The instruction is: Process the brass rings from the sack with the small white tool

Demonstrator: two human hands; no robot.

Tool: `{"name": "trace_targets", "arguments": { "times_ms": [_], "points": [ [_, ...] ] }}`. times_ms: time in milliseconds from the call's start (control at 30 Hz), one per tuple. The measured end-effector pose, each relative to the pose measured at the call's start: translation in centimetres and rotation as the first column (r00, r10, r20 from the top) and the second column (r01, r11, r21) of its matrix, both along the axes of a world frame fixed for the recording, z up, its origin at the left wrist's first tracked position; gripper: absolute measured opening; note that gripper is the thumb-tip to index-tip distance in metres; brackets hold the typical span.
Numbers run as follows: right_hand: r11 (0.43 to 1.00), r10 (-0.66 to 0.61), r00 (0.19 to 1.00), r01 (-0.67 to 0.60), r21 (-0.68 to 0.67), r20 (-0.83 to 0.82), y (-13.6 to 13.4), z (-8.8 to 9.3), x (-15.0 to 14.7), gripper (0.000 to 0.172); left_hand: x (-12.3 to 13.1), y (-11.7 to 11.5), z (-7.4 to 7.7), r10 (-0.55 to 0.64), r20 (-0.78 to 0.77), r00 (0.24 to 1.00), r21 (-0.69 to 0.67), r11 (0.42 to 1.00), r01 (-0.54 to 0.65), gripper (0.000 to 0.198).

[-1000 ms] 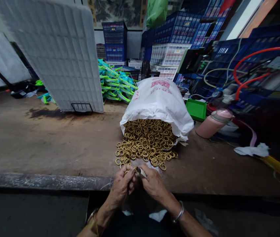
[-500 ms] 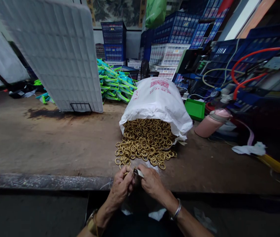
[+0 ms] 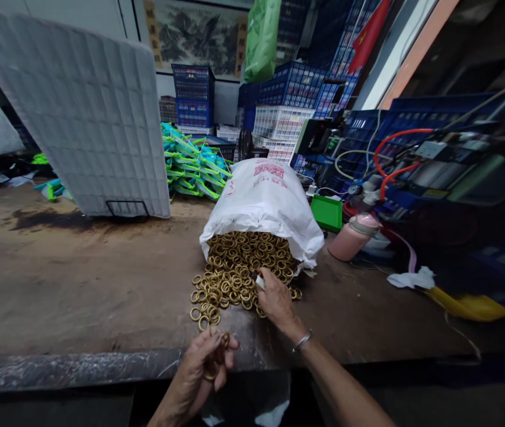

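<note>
While cupping brass-coloured rings (image 3: pixel 210 372) in the curled left hand (image 3: pixel 201 363), held a pale-handled tool (image 3: pixel 260 283) clamped in the right hand (image 3: pixel 274 299) over the ring pile (image 3: pixel 224 287), at the six-o'clock mouth of the sack (image 3: pixel 265 198), tipped on the bench (image 3: pixel 79 279) presumably for easy reach.

A landscape picture (image 3: pixel 194 38) hangs on the wall (image 3: pixel 226 102).

On the flat brown table (image 3: pixel 79 279), a bulky white sack (image 3: pixel 265 196), with round gold-coloured rings (image 3: pixel 228 283) lying inside its mouth and before it. To its left, a tall white panel (image 3: pixel 83 118); to its right, a shallow green tray (image 3: pixel 326 212) and a cylindrical pink bottle (image 3: pixel 349 239). Behind, stacked blue plastic crates (image 3: pixel 194 98).
</note>
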State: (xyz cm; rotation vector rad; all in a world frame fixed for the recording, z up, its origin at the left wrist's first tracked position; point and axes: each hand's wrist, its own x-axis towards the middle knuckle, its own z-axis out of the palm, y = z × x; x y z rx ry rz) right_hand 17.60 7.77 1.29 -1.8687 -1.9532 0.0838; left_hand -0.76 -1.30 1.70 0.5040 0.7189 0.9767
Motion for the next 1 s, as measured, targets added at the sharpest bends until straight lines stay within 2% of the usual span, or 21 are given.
{"name": "trace_targets", "arguments": {
  "times_ms": [100, 200, 267, 400, 533, 667, 733, 833, 933, 1000],
  "points": [
    [0.997, -0.053, 0.994, 0.058, -0.056, 0.095, 1.7, 0.5, 0.3, 0.024, -0.1, 0.3, -0.3, 0.055, 0.054, 0.997, -0.048, 0.997, -0.053, 0.024],
    [0.990, -0.059, 0.982, 0.081, -0.117, 0.179, 2.8, 0.8, 0.3, 0.016, -0.4, 0.5, -0.5, 0.058, 0.106, 0.993, -0.094, 0.994, -0.048, 0.026],
    [0.988, -0.059, 0.976, 0.087, -0.130, 0.209, 3.2, 0.7, 0.3, 0.014, -0.7, 0.7, -0.6, 0.056, 0.147, 0.987, -0.123, 0.992, -0.038, 0.028],
    [0.990, -0.061, 0.974, 0.087, -0.110, 0.218, 3.4, 0.2, 0.6, 0.015, -1.1, 1.0, -1.3, 0.082, 0.211, 0.974, -0.172, 0.984, -0.045, 0.018],
    [0.996, -0.033, 0.993, 0.042, -0.079, 0.114, 3.0, 0.0, 0.9, 0.017, -1.0, 1.3, -1.8, 0.115, 0.168, 0.979, -0.192, 0.978, -0.082, 0.019],
    [0.993, 0.029, 0.984, -0.049, -0.108, -0.178, 1.6, 0.0, 0.5, 0.010, -0.4, 1.7, -1.5, 0.092, 0.120, 0.988, -0.164, 0.984, -0.072, 0.024],
    [0.978, 0.066, 0.918, -0.137, -0.155, -0.392, 0.6, -0.1, 0.0, 0.012, 0.0, 1.8, -1.3, 0.097, 0.032, 0.995, -0.097, 0.991, -0.094, 0.024],
    [0.925, 0.019, 0.742, -0.267, -0.270, -0.670, -1.1, -0.3, -1.0, 0.008, 0.4, 1.9, -1.4, 0.147, -0.230, 0.962, 0.046, 0.989, -0.141, 0.025],
    [0.841, -0.100, 0.593, -0.378, -0.386, -0.799, -2.8, -0.3, -2.0, 0.006, 0.6, 1.8, -1.7, 0.206, -0.451, 0.869, 0.232, 0.967, -0.109, 0.026],
    [0.768, -0.201, 0.527, -0.438, -0.467, -0.825, -3.7, 0.0, -2.7, 0.007, 0.5, 1.7, -1.7, 0.263, -0.499, 0.826, 0.403, 0.914, -0.048, 0.024]
  ]
}}
